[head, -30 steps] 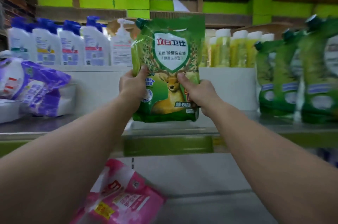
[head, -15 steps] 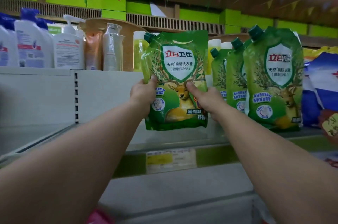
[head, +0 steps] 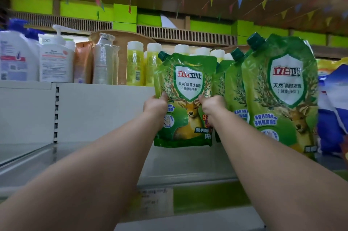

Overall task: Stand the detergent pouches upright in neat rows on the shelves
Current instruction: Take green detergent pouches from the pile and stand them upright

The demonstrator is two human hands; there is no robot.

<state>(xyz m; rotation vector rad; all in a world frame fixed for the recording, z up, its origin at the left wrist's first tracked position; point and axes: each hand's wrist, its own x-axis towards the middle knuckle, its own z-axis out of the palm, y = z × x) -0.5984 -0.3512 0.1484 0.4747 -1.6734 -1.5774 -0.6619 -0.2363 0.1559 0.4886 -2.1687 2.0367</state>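
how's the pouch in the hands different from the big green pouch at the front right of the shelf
The held pouch is gripped at both edges by the left hand and right hand; the front pouch stands free on the shelf. The held pouch sits further back and looks smaller; the front pouch is nearer and looms larger. Both are upright, green, with a deer, shield logo and dark cap.

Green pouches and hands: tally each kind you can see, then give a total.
Green pouches standing on the shelf: 3 in view
Green pouch held in both hands: 1
Hands: 2, left and right
Total: 6
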